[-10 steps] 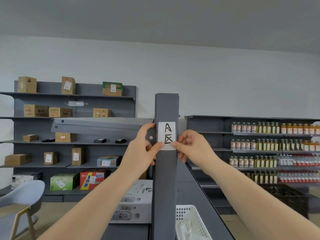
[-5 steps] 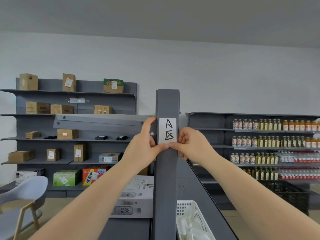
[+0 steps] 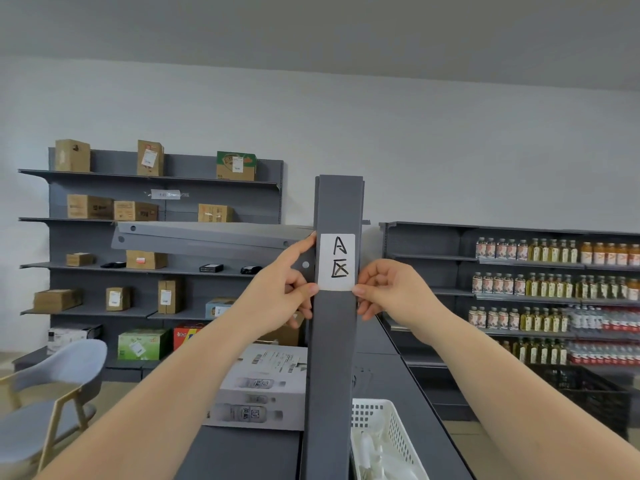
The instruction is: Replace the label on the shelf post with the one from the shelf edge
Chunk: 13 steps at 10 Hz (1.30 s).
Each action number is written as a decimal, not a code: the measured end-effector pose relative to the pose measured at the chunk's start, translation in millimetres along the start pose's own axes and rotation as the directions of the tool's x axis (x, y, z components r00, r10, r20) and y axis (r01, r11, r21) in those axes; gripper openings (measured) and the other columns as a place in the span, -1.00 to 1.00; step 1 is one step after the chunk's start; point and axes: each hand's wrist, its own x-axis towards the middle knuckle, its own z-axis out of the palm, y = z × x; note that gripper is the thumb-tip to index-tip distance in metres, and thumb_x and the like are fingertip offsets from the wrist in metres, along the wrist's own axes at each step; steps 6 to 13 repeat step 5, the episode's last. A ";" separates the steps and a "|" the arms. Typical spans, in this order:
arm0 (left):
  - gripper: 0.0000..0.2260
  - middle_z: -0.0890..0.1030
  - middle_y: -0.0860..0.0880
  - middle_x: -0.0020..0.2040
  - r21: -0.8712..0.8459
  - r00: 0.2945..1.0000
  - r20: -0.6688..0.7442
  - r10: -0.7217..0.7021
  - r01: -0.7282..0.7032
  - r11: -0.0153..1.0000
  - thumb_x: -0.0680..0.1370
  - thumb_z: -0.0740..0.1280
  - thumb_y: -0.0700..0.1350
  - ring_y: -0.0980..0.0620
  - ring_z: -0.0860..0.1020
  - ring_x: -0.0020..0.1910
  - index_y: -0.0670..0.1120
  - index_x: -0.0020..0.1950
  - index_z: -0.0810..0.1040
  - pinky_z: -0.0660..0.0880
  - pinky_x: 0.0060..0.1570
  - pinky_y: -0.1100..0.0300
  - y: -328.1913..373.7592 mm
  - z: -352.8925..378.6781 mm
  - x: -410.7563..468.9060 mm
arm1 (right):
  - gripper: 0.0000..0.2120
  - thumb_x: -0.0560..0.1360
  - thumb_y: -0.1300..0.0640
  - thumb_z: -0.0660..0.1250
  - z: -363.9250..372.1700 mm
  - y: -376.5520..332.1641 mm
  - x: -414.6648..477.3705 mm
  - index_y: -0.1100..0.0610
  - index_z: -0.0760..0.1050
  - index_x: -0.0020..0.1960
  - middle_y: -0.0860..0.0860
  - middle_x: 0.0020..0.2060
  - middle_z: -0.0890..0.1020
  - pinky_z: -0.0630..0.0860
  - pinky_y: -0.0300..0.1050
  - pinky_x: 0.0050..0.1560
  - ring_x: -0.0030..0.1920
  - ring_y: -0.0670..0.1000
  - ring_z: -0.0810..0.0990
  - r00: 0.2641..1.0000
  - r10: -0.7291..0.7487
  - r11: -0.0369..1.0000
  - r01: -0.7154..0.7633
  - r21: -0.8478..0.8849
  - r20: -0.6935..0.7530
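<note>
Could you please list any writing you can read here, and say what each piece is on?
"A" above "区": handwritten in black on the white rectangular label on the dark grey metal shelf post.
Print on the white carton, the brown cardboard boxes' stickers and the bottle labels: too small or blurred.

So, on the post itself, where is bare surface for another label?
The post is bare above the label up to its top, and below it down to the frame's edge. At the label's lower corners it is crowded: left hand and right hand.
</note>
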 end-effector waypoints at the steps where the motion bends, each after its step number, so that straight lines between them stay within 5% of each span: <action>1: -0.32 0.67 -0.06 -0.22 -0.004 0.999 -0.035 -0.015 0.015 1.000 0.58 0.31 -0.21 0.08 0.68 -0.29 0.28 0.52 0.06 0.58 -0.44 0.28 -1.7 4.8 -3.4 | -0.87 0.44 0.35 0.43 1.2 5.7 -3.5 0.30 0.48 -0.09 0.21 -0.37 0.56 0.59 -0.16 -0.44 -0.46 0.04 0.61 0.998 0.023 0.997 -0.019 0.078 -0.054; 5: -0.73 0.65 -0.06 -0.04 -0.283 0.984 -0.028 -0.176 0.162 0.946 0.64 0.17 -0.01 0.01 0.64 -0.04 0.11 0.35 0.40 0.64 -0.31 0.07 13.5 0.9 -49.7 | -0.84 0.41 0.28 0.47 -22.2 2.3 -59.6 0.29 0.52 -0.08 0.28 -0.28 0.62 0.66 0.00 -0.27 -0.38 0.08 0.65 0.983 -0.018 1.000 0.020 0.014 -0.180; 13: -0.73 0.65 -0.06 -0.04 -0.283 0.984 -0.028 -0.176 0.162 0.946 0.64 0.17 -0.01 0.01 0.64 -0.04 0.11 0.35 0.40 0.64 -0.31 0.07 13.5 0.9 -49.7 | -0.84 0.41 0.28 0.47 -22.2 2.3 -59.6 0.29 0.52 -0.08 0.28 -0.28 0.62 0.66 0.00 -0.27 -0.38 0.08 0.65 0.983 -0.018 1.000 0.020 0.014 -0.180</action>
